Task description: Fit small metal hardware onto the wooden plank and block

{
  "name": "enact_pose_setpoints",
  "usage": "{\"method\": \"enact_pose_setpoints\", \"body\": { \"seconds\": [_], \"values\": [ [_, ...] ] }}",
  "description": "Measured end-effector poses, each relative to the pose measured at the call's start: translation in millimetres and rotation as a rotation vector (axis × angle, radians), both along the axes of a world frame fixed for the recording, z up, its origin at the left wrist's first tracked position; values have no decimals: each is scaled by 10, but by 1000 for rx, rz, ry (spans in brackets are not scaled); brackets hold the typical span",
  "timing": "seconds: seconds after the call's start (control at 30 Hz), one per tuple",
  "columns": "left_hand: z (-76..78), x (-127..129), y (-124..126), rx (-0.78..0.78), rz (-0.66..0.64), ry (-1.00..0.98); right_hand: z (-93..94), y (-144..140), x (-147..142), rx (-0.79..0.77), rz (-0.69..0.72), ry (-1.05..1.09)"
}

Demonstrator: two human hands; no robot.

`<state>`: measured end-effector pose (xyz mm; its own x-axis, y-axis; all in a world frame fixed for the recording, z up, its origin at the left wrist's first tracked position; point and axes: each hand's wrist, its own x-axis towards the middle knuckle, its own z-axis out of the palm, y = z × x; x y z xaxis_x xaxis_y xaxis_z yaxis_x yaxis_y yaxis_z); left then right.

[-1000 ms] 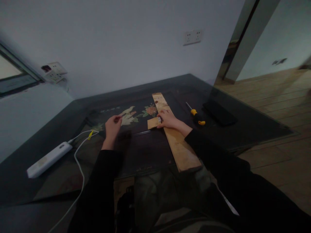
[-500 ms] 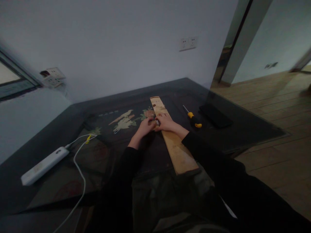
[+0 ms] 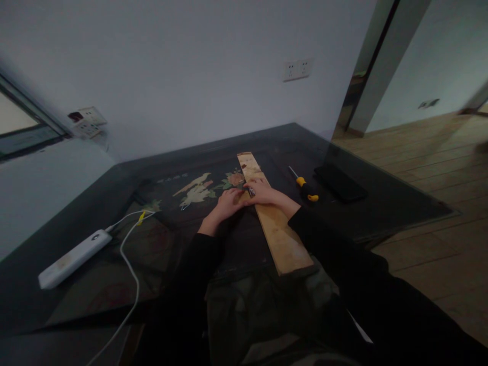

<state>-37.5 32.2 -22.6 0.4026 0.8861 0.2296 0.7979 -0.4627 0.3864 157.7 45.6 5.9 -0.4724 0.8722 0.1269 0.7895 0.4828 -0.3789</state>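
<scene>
My left hand (image 3: 229,203), a second ago apart over the painted bird (image 3: 198,180), now meets my right hand (image 3: 265,194) at the small silvery metal fitting (image 3: 251,192), so both hands appear to serve one spot. The fitting lies at the left edge of the long, flat, pale wooden plank (image 3: 285,241), by the small, flat, yellowish wooden piece (image 3: 246,196), which my fingers mostly cover. My right thumb and fingers pinch round the fitting; my left fingers bend close together, and I cannot tell what they grip. Counted on the dark, painted tabletop (image 3: 244,241): one plank, one small piece, one fitting, one yellow-and-black screwdriver (image 3: 306,190), one flat black oblong object (image 3: 340,183) and one long white plastic device (image 3: 75,259).
</scene>
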Motion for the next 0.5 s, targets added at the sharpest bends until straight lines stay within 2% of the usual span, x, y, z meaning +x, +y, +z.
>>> {"method": "enact_pose_setpoints", "body": {
  "seconds": [0.17, 0.27, 0.4, 0.5],
  "values": [
    [-5, -1, -84, 28, 6, 11, 68, 25, 42, 75, -4, 118],
    [11, -74, -117, 31, 77, 19, 108, 1, 56, 121, -35, 188],
    [81, -279, -130, 32, 206, -56, 114, 1, 70, 151, -54, 259],
    [198, -522, -149, 87, 298, -180, 95, 30, 78, 174, -65, 288]
  ]
}}
